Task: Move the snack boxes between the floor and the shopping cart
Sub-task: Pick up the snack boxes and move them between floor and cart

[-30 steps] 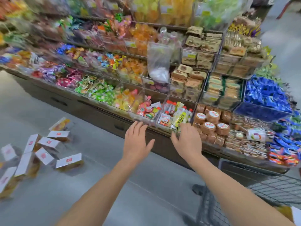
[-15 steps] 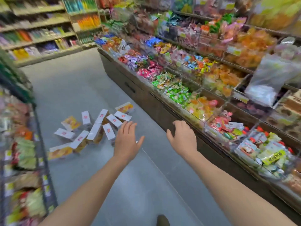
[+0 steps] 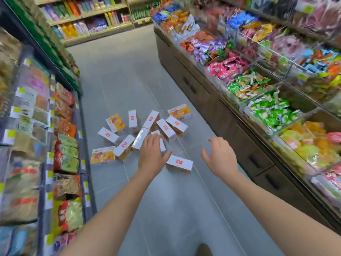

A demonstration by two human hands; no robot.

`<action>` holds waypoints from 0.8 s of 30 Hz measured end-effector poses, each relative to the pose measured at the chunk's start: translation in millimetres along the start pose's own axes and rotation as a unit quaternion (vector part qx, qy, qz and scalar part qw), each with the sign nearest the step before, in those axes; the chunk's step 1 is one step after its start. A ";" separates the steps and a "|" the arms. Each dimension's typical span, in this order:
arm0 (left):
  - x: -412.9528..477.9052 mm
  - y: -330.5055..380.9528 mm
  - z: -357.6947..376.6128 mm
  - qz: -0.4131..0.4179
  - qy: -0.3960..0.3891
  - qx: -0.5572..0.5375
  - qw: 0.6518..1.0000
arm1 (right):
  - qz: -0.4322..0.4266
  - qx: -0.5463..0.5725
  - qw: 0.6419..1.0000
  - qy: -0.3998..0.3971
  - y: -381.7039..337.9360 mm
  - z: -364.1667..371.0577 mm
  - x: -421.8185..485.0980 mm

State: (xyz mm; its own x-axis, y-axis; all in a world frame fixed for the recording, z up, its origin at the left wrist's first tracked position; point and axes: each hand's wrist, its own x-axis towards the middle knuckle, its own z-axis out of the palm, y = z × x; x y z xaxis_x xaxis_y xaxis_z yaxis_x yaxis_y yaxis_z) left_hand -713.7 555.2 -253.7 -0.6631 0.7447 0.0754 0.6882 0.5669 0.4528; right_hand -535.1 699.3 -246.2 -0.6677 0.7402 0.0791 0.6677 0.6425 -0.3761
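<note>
Where the aisle narrows between two displays, a packed shelf rack [image 3: 46,145] of bagged goods is seen along the left, and a counter of clear bins [image 3: 267,100] heaped with wrapped sweets along the right; further shelving [image 3: 92,21] closes the far end. The way to the snack boxes [image 3: 145,132] is not blocked by anything. The boxes are scattered in a loose cluster on the grey tiled floor [image 3: 120,74], most lying with a white face and red label up, a few with an orange printed face up; one box [image 3: 179,163] lies apart from the cluster, nearer the viewer. No cart is shown. Both bare forearms are stretched forward, palms down. The left hand [image 3: 152,154] is spread above the near edge of the cluster, fingers open, nothing gripped. The right hand [image 3: 220,156] is held loosely open over bare floor, empty.
</note>
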 end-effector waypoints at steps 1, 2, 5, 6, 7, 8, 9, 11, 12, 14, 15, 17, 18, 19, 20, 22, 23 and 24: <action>12.9 -8.0 1.9 0.003 -0.003 -0.002 1.000 | -0.002 0.000 1.000 -0.007 -3.8 9.0 11.1; 39.9 -24.7 12.0 0.003 -0.013 -0.004 1.000 | 0.008 0.003 1.000 -0.012 -6.5 30.7 35.0; 70.3 -42.2 21.4 0.022 -0.026 0.007 0.999 | 0.022 0.006 0.999 -0.024 -11.6 53.1 60.6; 86.4 -52.7 29.9 0.028 -0.037 0.009 0.999 | 0.029 0.007 0.999 -0.026 -12.1 67.6 74.5; 102.7 -64.5 40.9 0.046 -0.047 0.013 0.998 | 0.035 0.009 0.999 -0.022 -11.8 83.3 87.3; 116.1 -76.2 51.5 0.063 -0.051 0.017 0.997 | 0.035 0.009 0.999 -0.017 -11.0 97.2 96.6; 128.4 -88.0 61.1 0.075 -0.051 0.017 0.996 | 0.035 0.010 0.999 -0.011 -9.2 111.6 104.6; 153.8 -110.9 83.1 0.089 -0.061 0.017 0.994 | 0.047 0.007 0.999 -0.009 -3.0 142.1 122.6; 169.4 -127.6 100.7 0.094 -0.072 0.014 0.993 | 0.055 0.002 0.998 -0.007 1.0 164.3 134.5; 190.0 -150.7 127.9 0.096 -0.093 0.012 0.991 | 0.079 0.004 0.997 -0.014 6.5 193.6 149.0; 199.6 -162.5 142.7 0.096 -0.101 0.015 0.990 | 0.092 0.003 0.996 -0.017 10.1 210.2 155.5; 217.5 -183.9 178.5 0.099 -0.119 0.015 0.988 | 0.115 0.011 0.993 -0.013 20.3 247.1 167.4; 222.9 -191.4 193.7 0.099 -0.130 0.017 0.986 | 0.121 0.012 0.992 -0.018 23.8 262.6 171.0; 228.8 -200.1 211.8 0.101 -0.136 0.018 0.985 | 0.125 0.014 0.992 -0.020 29.4 281.1 174.8; 234.5 -209.7 233.4 0.103 -0.142 0.023 0.984 | 0.130 0.016 0.991 -0.022 36.3 302.5 178.7; 240.9 -226.3 271.1 0.116 -0.151 0.023 0.981 | 0.125 0.018 0.991 -0.036 50.3 341.3 182.9; 242.2 -234.5 289.1 0.123 -0.155 0.017 0.980 | 0.120 0.018 0.992 -0.047 57.9 360.9 183.4; 242.7 -244.7 310.7 0.124 -0.161 0.012 0.979 | 0.116 0.017 0.991 -0.058 66.7 384.3 183.9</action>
State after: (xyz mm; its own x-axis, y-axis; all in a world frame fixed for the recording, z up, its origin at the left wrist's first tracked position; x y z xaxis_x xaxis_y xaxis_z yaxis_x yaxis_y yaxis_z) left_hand -951.6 706.6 -622.2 -0.3492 0.9311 -0.1054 0.8257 0.3589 0.4352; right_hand -739.9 802.1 -611.6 -0.5322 0.8383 -0.1185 0.7974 0.4493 -0.4029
